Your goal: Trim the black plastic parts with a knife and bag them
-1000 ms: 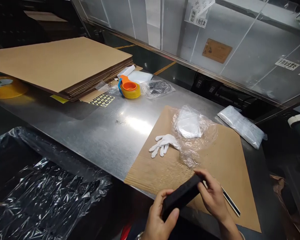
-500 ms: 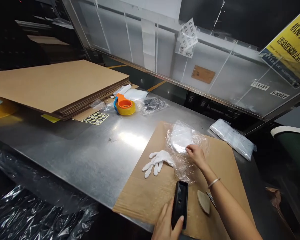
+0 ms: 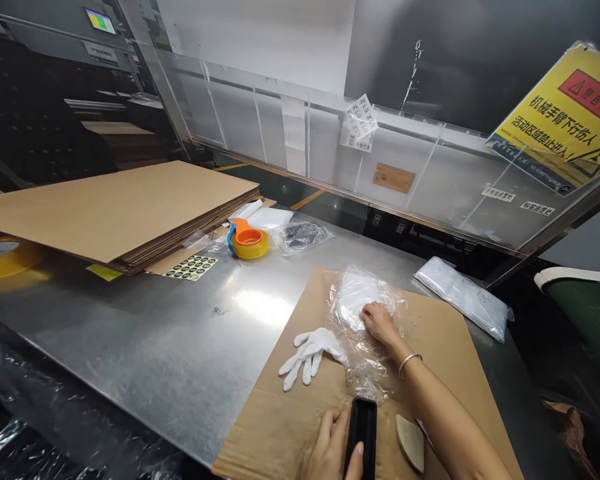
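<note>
In the head view, my left hand (image 3: 326, 445) grips a long black open-topped plastic piece (image 3: 363, 430), hollow like a narrow tray, with thumb and fingers on its two sides. My right hand (image 3: 379, 322) is closed, its fingertips pinching at the lower right of a crinkled clear plastic bag (image 3: 369, 373) with white flat contents (image 3: 356, 297). Just what lies between those fingertips is hidden. A white glove (image 3: 314, 353) lies left of the bag. Beside the black piece rests a beige rounded piece (image 3: 410, 441), and something thin behind it is partly covered by my right forearm.
A cardboard sheet (image 3: 265, 427) covers the right part of the metal table (image 3: 180, 353). Stacked cardboard (image 3: 145, 207), a tape dispenser (image 3: 249, 240) and a sticker sheet (image 3: 191, 267) lie left and behind. A wrapped white packet (image 3: 463, 297) sits at the right edge, below a clear panel.
The camera view has tilted up, so the table things appear lower. My left hand still holds the black piece, and my right fingers stay at the bag with little movement.
</note>
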The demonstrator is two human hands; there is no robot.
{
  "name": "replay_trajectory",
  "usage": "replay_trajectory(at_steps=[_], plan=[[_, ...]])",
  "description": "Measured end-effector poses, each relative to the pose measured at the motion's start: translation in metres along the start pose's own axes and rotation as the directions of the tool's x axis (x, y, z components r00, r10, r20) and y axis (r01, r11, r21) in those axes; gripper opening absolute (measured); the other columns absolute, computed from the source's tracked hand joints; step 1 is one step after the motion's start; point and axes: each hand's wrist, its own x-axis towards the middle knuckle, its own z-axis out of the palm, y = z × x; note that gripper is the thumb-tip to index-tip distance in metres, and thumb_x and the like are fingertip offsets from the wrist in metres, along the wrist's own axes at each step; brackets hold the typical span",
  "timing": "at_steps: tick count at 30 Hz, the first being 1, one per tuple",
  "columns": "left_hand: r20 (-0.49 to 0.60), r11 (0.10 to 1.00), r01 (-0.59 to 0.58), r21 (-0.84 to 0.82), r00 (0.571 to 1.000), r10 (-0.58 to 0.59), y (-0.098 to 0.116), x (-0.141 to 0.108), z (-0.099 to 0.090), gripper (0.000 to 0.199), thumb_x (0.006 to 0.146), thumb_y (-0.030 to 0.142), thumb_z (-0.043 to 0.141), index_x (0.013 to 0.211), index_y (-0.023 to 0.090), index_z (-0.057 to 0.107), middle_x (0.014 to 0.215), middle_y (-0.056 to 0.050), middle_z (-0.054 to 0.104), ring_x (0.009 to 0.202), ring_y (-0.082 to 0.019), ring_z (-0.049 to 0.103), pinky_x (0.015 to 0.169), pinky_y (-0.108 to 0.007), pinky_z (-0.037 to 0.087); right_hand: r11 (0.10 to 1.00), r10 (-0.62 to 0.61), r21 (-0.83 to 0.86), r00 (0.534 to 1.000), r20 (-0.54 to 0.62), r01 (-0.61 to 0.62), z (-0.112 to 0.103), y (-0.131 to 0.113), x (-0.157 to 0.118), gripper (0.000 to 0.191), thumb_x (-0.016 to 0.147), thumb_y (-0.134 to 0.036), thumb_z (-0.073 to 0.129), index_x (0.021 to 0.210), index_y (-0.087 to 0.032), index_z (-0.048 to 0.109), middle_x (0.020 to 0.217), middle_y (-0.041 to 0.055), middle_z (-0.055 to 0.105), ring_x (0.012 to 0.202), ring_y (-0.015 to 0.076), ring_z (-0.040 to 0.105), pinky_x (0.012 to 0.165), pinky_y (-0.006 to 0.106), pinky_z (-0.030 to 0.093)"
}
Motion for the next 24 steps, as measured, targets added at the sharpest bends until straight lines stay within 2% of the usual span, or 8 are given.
replay_trajectory(at_steps=[5, 9, 13, 15, 17, 19, 21, 24], plan=[[-0.002, 0.973, -0.058, -0.226, 0.998, 0.059, 0.044, 0.033, -0.030, 0.036, 0.081, 0.036, 0.051, 0.112, 0.021, 0.064, 0.094, -0.010, 0.063, 0.068, -0.022, 0.062, 0.066, -0.031, 0.050, 0.963, 0.034, 0.268, 0.999, 0.003, -0.034, -0.018, 0.000, -0.004, 0.028, 0.089, -0.033, 0.053, 0.111, -0.015, 0.055, 0.110, 0.0058, 0.058, 0.093, 0.0189, 0.059, 0.079, 0.038, 0.050], [-0.011, 0.917, -0.228, -0.328, 0.971, 0.237, 0.068, 0.076, -0.041, 0.031, 0.084, 0.028, 0.049, 0.110, 0.022, 0.065, 0.106, -0.010, 0.064, 0.103, -0.027, 0.055, 0.093, -0.038, 0.040, 0.841, 0.007, 0.540, 0.998, 0.065, -0.042, -0.031, -0.009, -0.043, 0.028, 0.090, -0.038, 0.050, 0.100, -0.014, 0.058, 0.095, 0.0035, 0.061, 0.081, 0.0149, 0.060, 0.073, 0.034, 0.050], [-0.009, 0.891, -0.248, -0.380, 0.964, 0.265, 0.075, 0.112, -0.032, 0.046, 0.080, 0.032, 0.057, 0.125, 0.022, 0.052, 0.132, -0.010, 0.049, 0.124, -0.025, 0.039, 0.105, -0.040, 0.026, 0.646, -0.044, 0.760, 0.990, 0.130, -0.071, -0.032, -0.031, -0.096, 0.040, 0.085, -0.054, 0.045, 0.073, -0.016, 0.052, 0.071, 0.0020, 0.058, 0.067, 0.0139, 0.057, 0.067, 0.032, 0.048], [0.072, 0.886, -0.214, -0.412, 0.961, 0.266, 0.076, 0.119, -0.029, 0.054, 0.078, 0.036, 0.060, 0.128, 0.020, 0.047, 0.134, -0.012, 0.046, 0.127, -0.026, 0.035, 0.106, -0.041, 0.024, 0.560, -0.055, 0.823, 0.987, 0.150, -0.094, -0.030, -0.042, -0.117, 0.042, 0.081, -0.059, 0.047, 0.066, -0.019, 0.045, 0.064, 0.0020, 0.055, 0.061, 0.0144, 0.054, 0.064, 0.031, 0.047], [0.209, 0.885, -0.166, -0.435, 0.938, 0.278, 0.078, 0.119, -0.029, 0.045, 0.078, 0.040, 0.059, 0.116, 0.017, 0.056, 0.116, -0.013, 0.058, 0.114, -0.026, 0.048, 0.097, -0.040, 0.035, 0.494, -0.057, 0.862, 0.985, 0.163, -0.114, -0.030, -0.050, -0.133, 0.043, 0.078, -0.060, 0.049, 0.065, -0.020, 0.042, 0.062, 0.0017, 0.052, 0.058, 0.0141, 0.051, 0.061, 0.030, 0.046], [0.322, 0.889, -0.132, -0.439, 0.900, 0.293, 0.080, 0.114, -0.031, 0.031, 0.079, 0.041, 0.057, 0.093, 0.014, 0.063, 0.086, -0.008, 0.064, 0.084, -0.020, 0.059, 0.078, -0.033, 0.046, 0.453, -0.055, 0.882, 0.983, 0.174, -0.130, -0.030, -0.053, -0.143, 0.042, 0.077, -0.059, 0.050, 0.065, -0.020, 0.042, 0.063, 0.0015, 0.051, 0.055, 0.0129, 0.050, 0.056, 0.028, 0.045], [0.381, 0.896, -0.117, -0.429, 0.876, 0.297, 0.081, 0.107, -0.034, 0.029, 0.079, 0.042, 0.056, 0.075, 0.014, 0.059, 0.065, -0.001, 0.057, 0.061, -0.014, 0.054, 0.060, -0.025, 0.044, 0.440, -0.053, 0.886, 0.980, 0.190, -0.148, -0.030, -0.053, -0.150, 0.040, 0.078, -0.058, 0.051, 0.066, -0.020, 0.043, 0.063, 0.0007, 0.051, 0.048, 0.0104, 0.046, 0.046, 0.025, 0.041], [0.370, 0.916, -0.141, -0.375, 0.883, 0.288, 0.083, 0.097, -0.040, 0.030, 0.083, 0.041, 0.051, 0.067, 0.016, 0.051, 0.057, 0.004, 0.046, 0.050, -0.010, 0.043, 0.049, -0.021, 0.035, 0.470, -0.051, 0.869, 0.978, 0.201, -0.154, -0.031, -0.052, -0.158, 0.043, 0.081, -0.060, 0.045, 0.069, -0.019, 0.045, 0.060, -0.0002, 0.051, 0.041, 0.0085, 0.041, 0.036, 0.021, 0.034]])
